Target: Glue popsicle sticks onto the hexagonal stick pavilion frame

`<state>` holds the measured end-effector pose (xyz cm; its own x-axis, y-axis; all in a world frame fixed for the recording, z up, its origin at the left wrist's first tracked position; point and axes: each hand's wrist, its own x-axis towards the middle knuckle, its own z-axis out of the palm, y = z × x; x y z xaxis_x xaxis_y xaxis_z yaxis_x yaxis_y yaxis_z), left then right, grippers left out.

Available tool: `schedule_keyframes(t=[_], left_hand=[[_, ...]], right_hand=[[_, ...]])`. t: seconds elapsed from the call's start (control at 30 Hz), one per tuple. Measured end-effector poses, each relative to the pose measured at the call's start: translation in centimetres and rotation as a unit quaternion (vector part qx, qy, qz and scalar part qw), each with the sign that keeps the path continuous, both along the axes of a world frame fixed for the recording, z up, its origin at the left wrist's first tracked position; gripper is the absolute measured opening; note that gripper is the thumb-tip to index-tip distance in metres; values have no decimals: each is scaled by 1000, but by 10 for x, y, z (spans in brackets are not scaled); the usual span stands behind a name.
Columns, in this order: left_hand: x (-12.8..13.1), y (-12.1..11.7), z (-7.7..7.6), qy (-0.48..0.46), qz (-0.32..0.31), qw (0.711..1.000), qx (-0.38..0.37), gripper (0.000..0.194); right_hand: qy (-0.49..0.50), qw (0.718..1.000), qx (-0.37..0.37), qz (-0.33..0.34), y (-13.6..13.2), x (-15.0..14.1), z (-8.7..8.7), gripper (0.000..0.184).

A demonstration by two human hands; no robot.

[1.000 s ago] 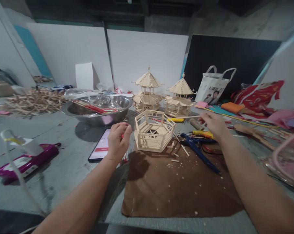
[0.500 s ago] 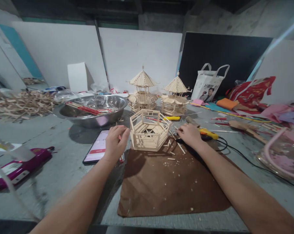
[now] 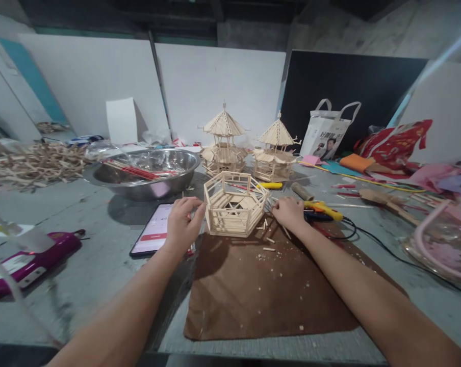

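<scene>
A six-sided pavilion base built of thin wooden sticks stands at the back of a brown mat. My left hand is at its left side, fingers curled and thumb close to the forefinger; what lies between them, if anything, is hidden. Close by on the right, my right hand is closed with fingertips down among loose thin sticks; I cannot make out what it grips. Short stick offcuts lie in front of the base. Partly behind my left wrist is a lit phone.
Two finished stick pavilions stand behind. A metal basin holds red-wrapped sticks. Right of my hand lies a yellow corded tool, with its black cable trailing right. A purple power strip is at far left, a wood-strip pile beyond.
My right hand has moved slightly left, closer to the pavilion base, uncovering more of the yellow tool. My left hand has shifted slightly right; the base has stayed put.
</scene>
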<state>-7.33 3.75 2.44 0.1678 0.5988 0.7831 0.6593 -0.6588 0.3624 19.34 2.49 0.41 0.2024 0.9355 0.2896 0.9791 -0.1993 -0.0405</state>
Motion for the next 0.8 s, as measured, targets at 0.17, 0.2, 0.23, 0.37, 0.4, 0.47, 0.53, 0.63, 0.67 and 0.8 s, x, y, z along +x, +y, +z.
schedule_keyframes(t=[0.17,0.2,0.23,0.37,0.4,0.47,0.53,0.63,0.67,0.8], left_hand=[[1,-1,1,-3,-4,1000,-9,16],[1,-2,2,-3,-5,1000,-11,16],[1,-2,2,-3,-5,1000,-12,16],[1,-3,3,-4,-9,1000,-15,15],[1,-3,3,-4,-11,1000,-16,15],[2,-4,3,-4,-14,1000,-18,15],[2,-5,3,-6,-17,1000,-18,15],[2,-5,2,-10,-19,1000,-18,14],[2,-5,2,-12,-20,1000,-18,14],[3,-6,2,-8,-23,1000,-18,13]], right_hand=[[63,994,88,-11,1,3,1,25],[79,990,120,-6,1,4,2,25],[100,982,157,4,2,4,3,25],[210,932,290,62,5,10,12,23],[242,919,301,77,5,11,15,22],[320,892,300,113,3,12,21,23],[409,854,284,151,-1,9,26,24],[530,787,249,195,-12,-1,32,24],[565,765,233,204,-15,-5,33,24],[664,698,157,218,-27,-18,38,26]])
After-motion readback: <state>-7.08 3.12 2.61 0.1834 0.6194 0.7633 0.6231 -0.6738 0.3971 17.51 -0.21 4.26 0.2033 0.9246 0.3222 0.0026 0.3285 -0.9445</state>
